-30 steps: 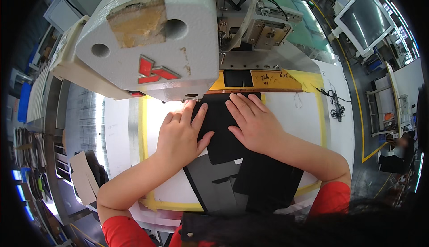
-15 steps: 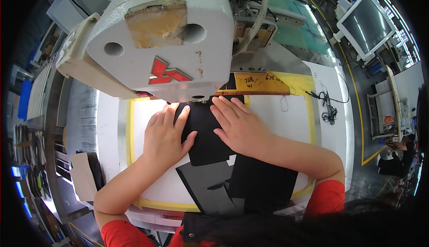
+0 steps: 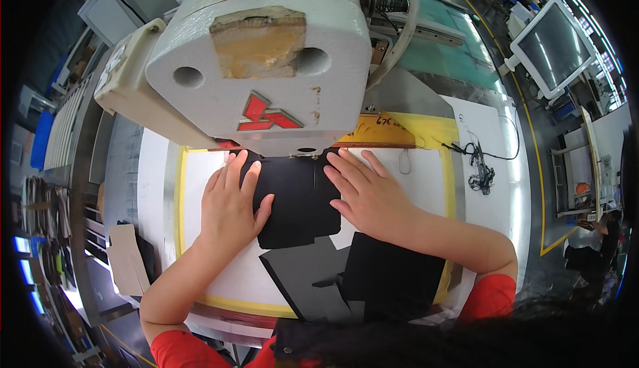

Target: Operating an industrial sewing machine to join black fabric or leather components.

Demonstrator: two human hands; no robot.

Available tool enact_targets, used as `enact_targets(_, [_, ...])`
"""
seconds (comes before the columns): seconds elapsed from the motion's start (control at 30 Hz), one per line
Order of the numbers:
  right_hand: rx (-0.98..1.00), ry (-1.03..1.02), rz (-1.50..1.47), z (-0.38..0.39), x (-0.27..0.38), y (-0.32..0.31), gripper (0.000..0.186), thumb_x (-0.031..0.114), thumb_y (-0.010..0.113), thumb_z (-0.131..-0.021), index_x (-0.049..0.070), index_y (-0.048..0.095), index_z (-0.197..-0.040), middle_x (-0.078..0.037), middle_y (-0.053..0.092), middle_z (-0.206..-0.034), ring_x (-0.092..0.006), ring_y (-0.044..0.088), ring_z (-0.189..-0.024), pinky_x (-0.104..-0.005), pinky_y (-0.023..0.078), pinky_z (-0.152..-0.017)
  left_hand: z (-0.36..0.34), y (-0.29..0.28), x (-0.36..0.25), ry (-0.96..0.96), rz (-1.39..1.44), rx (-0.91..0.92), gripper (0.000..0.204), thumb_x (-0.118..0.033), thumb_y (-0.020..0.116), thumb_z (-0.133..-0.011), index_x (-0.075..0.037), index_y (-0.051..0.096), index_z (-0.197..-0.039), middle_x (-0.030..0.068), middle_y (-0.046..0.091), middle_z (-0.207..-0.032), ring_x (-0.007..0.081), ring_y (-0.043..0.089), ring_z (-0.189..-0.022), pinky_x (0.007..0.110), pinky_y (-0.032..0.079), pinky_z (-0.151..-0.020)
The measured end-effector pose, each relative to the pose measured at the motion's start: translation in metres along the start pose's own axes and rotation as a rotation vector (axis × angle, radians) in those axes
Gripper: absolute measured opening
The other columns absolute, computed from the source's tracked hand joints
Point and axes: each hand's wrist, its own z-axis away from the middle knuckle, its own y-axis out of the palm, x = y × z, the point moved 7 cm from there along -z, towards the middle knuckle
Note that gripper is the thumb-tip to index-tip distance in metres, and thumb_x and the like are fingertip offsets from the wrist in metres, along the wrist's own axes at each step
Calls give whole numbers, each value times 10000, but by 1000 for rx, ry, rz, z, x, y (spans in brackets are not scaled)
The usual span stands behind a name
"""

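Note:
My left hand (image 3: 227, 209) lies with fingers apart at the left side of a black flat piece (image 3: 296, 201), its fingertips near the underside of a white sewing machine head (image 3: 193, 41). My right hand (image 3: 373, 198) rests with fingers stretched out on the right edge of the same piece, just right of the machine head. The piece's far edge runs beneath the head, against a yellow-and-brown guide bar (image 3: 383, 128). It lies on a white board with yellow taped borders (image 3: 419, 188). Nearer me are a grey sheet (image 3: 299, 275) and another black piece (image 3: 393, 275).
Tangled black thread (image 3: 480, 175) lies right of the board. A tan card (image 3: 123, 258) is at the left. A monitor on an arm (image 3: 552, 45) stands back right. Shelving (image 3: 46, 215) lines the left. A co-worker (image 3: 599, 241) is at the far right, another person at top right.
Both hands and the black piece have slid leftward along the guide bar. The view has shifted, so the machine head appears further right.

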Motion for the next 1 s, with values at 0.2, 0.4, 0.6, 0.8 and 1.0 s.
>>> enact_targets(0.2, [-31,16,-11,1,-1,3,524,272,641,-881,-25,520,-1295,-164,449,-1412,-296,390,-1359,-460,290,-1122,-10,-7,-37,82,3,90,515,-288,702,-812,-17,562,-1227,175,529,-1294,310,496,-1246,445,351,-1064])
enact_targets(0.4, [-64,53,-19,1,-4,0,524,273,662,-856,-21,542,-1273,-147,458,-1404,-272,426,-1330,-468,297,-1114,-23,13,-77,216,109,73,575,-365,662,-847,-11,554,-1287,159,518,-1355,290,489,-1274,450,350,-1071])
enact_targets(0.6, [-109,63,13,-1,-7,-4,496,257,692,-826,9,574,-1240,-105,504,-1358,-237,463,-1291,-464,313,-1099,-20,19,-74,213,104,17,586,-384,638,-866,-7,546,-1305,160,514,-1368,292,502,-1266,442,361,-1068])
enact_targets(0.8, [-153,47,58,4,-11,-12,387,189,700,-810,48,625,-1163,-50,581,-1263,-198,528,-1204,-436,356,-1056,-20,21,-75,223,80,3,575,-392,607,-889,-5,545,-1310,170,517,-1361,293,496,-1272,439,355,-1077])
enact_targets(1.0, [-234,21,82,-3,-15,-10,332,158,708,-799,65,646,-1111,-31,610,-1195,-180,574,-1116,-415,386,-1015,-20,22,-76,222,60,8,569,-394,595,-893,-7,549,-1307,178,513,-1363,303,495,-1269,442,352,-1079])
